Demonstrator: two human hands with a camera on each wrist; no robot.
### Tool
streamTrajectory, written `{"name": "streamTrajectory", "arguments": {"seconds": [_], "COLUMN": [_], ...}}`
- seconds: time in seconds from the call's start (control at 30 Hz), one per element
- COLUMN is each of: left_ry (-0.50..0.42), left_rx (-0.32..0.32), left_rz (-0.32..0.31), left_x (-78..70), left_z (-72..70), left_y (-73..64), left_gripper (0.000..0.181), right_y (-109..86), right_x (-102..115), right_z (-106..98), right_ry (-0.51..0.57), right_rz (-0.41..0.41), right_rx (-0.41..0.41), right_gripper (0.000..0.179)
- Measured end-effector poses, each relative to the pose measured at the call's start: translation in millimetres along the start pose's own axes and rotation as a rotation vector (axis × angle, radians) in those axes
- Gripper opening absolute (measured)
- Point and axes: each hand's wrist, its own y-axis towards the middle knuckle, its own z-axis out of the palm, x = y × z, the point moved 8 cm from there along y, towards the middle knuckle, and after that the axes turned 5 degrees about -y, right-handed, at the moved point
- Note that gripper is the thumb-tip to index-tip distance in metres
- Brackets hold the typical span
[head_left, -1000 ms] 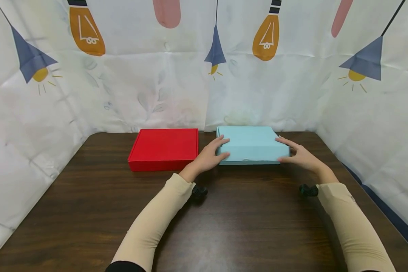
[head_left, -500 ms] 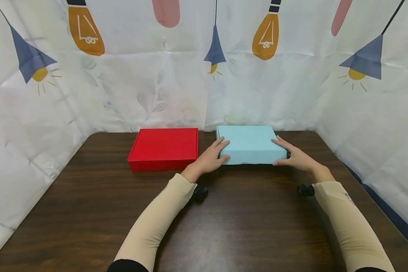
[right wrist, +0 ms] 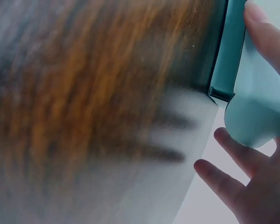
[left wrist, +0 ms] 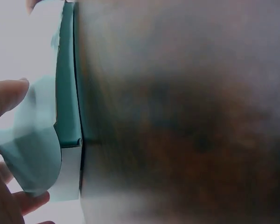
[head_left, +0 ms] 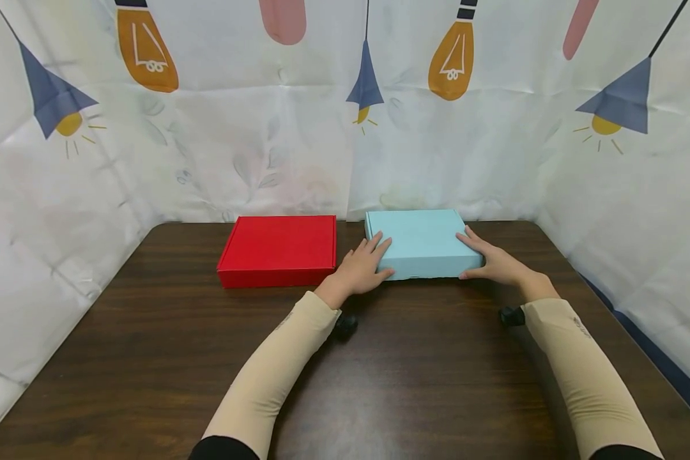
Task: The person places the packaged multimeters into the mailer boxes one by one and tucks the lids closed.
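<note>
A light blue cardboard box (head_left: 421,235) lies at the back of the table, right of centre. My left hand (head_left: 356,271) grips its left front corner, thumb (left wrist: 10,94) against the front panel. At the right front corner, my right hand (head_left: 499,263) holds it the same way, thumb on the front and index finger over the top edge. Both wrist views show a rounded side flap (left wrist: 35,158) of the lid sticking out between thumb and fingers. A dark teal strip (right wrist: 227,56) shows between the lid's front panel and the base.
A closed red box (head_left: 278,246) sits just left of the blue one, close to my left hand. The dark brown wooden table (head_left: 420,383) ends at a white curtain (head_left: 316,153) printed with lamps and bulbs.
My right hand has shifted left and my left hand slightly right. The lid's front edge sits lower and its front panel covers more of the base; its right side has drawn inward.
</note>
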Motion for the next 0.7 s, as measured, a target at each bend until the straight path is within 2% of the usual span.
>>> {"name": "streamTrajectory", "arguments": {"seconds": [0.2,0.4,0.7], "left_ry": [0.085,0.178,0.145], "left_rx": [0.014,0.031,0.087], "left_rz": [-0.032,-0.037,-0.057], "left_x": [-4.1,-5.2,-4.6], "left_z": [0.2,1.0,5.3], "left_y": [7.2,15.2,17.2], "left_gripper": [0.077,0.079,0.085], "right_y": [0.6,1.2,-3.5], "right_x": [1.6,4.2,9.5], "right_z": [1.4,3.1,1.4], "right_ry": [-0.008,-0.034,-0.17], "right_rz": [-0.005,-0.023,0.028], "right_rx": [0.014,0.034,0.059], "right_gripper": [0.104,0.105,0.107]}}
